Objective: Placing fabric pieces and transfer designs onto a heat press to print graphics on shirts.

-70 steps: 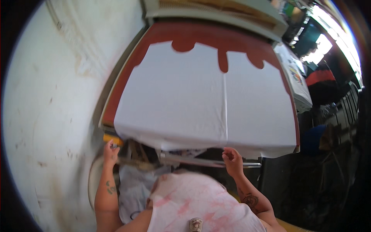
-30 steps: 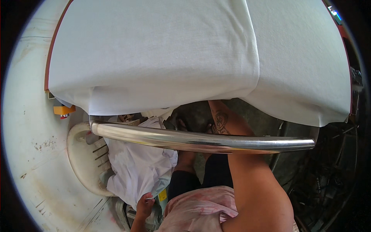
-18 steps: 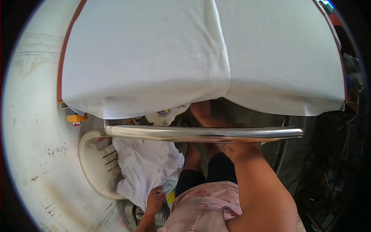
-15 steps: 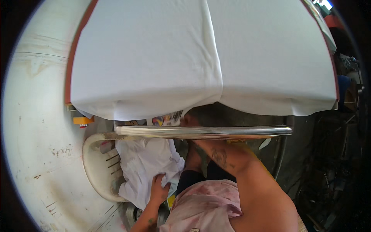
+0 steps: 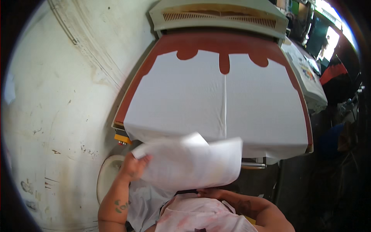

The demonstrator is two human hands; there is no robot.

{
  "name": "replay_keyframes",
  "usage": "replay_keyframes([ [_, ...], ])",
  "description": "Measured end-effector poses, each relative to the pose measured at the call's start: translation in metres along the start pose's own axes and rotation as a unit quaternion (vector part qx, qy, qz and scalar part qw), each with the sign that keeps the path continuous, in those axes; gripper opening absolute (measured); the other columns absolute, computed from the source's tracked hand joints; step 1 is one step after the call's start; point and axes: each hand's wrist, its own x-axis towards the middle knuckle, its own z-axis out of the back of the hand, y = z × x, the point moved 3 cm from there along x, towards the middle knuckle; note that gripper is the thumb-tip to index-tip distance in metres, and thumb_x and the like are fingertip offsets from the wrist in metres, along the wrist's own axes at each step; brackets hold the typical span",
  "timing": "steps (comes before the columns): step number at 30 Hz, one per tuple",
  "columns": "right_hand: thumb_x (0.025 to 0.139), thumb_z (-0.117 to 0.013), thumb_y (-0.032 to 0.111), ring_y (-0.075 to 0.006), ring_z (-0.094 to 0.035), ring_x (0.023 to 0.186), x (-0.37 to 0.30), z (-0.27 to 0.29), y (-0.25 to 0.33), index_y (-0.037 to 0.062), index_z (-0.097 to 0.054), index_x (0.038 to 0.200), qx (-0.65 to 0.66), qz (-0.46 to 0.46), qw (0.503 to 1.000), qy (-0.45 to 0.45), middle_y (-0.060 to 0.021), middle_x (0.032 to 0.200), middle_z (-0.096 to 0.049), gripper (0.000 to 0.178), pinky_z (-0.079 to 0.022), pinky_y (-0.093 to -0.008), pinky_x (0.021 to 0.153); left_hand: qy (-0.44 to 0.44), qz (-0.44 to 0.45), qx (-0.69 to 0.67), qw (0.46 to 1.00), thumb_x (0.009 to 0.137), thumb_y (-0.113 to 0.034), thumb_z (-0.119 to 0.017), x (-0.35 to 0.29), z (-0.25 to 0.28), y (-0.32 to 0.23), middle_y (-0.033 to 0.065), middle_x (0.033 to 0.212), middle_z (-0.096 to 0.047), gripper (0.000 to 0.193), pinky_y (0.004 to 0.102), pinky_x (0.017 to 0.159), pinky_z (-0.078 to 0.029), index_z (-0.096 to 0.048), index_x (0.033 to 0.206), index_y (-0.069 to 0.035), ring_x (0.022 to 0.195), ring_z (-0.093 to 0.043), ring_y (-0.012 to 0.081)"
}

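My left hand is closed on the left edge of a white sheet of paper, possibly more than one, blurred by motion. Faint coloured marks show through the paper. It hangs above my lap, in front of the press bed. My right hand is at the paper's near edge, close to my waist; its fingers are partly covered and their grip is unclear. Beyond the paper, two white fabric panels lie side by side on the red bed, with their near ends draping over its front edge.
A beige vented housing spans the bed's far end. Below the bed's front is a metal bar. White cloth lies on a pale plastic chair at my left. Beside it rises a stained white wall.
My right hand has come back from under the bed's front edge. My left hand has left the white cloth and now holds the paper up. The view has tilted to show the whole bed.
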Motion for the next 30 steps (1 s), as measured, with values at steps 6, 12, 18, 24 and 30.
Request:
replay_keyframes([
  [6, 0.092, -0.051, 0.015, -0.0242, -0.052, 0.108, -0.023, 0.034, 0.138, 0.0012, -0.057, 0.111, -0.207, 0.273, 0.885, -0.316, -0.0134, 0.115, -0.058, 0.025, -0.040, -0.0343, 0.095, -0.218, -0.078, -0.199, 0.952, 0.088, -0.016, -0.060, 0.053, 0.048, 0.083, 0.0079, 0.117, -0.056, 0.042, 0.0324, 0.092, -0.043, -0.047, 0.126, -0.003, 0.107, -0.053, 0.0184],
  [12, 0.096, -0.045, 0.033, -0.0179, -0.059, 0.095, 0.018, 0.093, 0.195, 0.0043, -0.057, 0.108, 0.371, 0.225, 0.813, -0.388, -0.0079, 0.102, -0.062, 0.033, -0.046, -0.0358, 0.085, -0.173, 0.159, -0.371, 0.898, 0.093, -0.019, -0.050, 0.056, 0.028, 0.157, 0.0106, 0.125, -0.051, 0.040, 0.0375, 0.093, -0.044, -0.043, 0.128, -0.004, 0.112, -0.053, 0.0250],
  [18, 0.096, -0.043, 0.042, -0.0182, -0.059, 0.091, 0.045, 0.077, 0.206, 0.0019, -0.055, 0.112, 0.418, 0.162, 0.807, -0.384, -0.0077, 0.100, -0.062, 0.045, -0.047, -0.0336, 0.080, -0.205, 0.206, -0.476, 0.830, 0.094, -0.019, -0.045, 0.068, 0.030, 0.208, 0.0115, 0.125, -0.050, 0.037, 0.0424, 0.095, -0.043, -0.042, 0.128, -0.004, 0.112, -0.052, 0.0275],
  [24, 0.091, -0.058, 0.024, -0.0130, -0.057, 0.079, 0.049, 0.094, 0.165, 0.0032, -0.053, 0.103, 0.228, 0.133, 0.813, -0.520, -0.0049, 0.089, -0.059, 0.024, -0.049, -0.0284, 0.067, -0.196, 0.236, -0.468, 0.829, 0.093, -0.021, -0.048, 0.057, 0.022, 0.207, 0.0102, 0.124, -0.051, 0.038, 0.0425, 0.094, -0.043, -0.042, 0.128, -0.007, 0.110, -0.052, 0.0267],
  [30, 0.088, -0.057, 0.012, -0.0093, -0.047, 0.068, 0.022, 0.140, 0.175, 0.0025, -0.053, 0.090, 0.104, 0.119, 0.765, -0.624, -0.0021, 0.078, -0.053, 0.011, -0.040, -0.0237, 0.057, -0.222, 0.223, -0.463, 0.829, 0.089, -0.016, -0.052, 0.053, 0.039, 0.219, 0.0080, 0.119, -0.053, 0.035, 0.0404, 0.089, -0.044, -0.047, 0.123, -0.008, 0.108, -0.053, 0.0250],
])
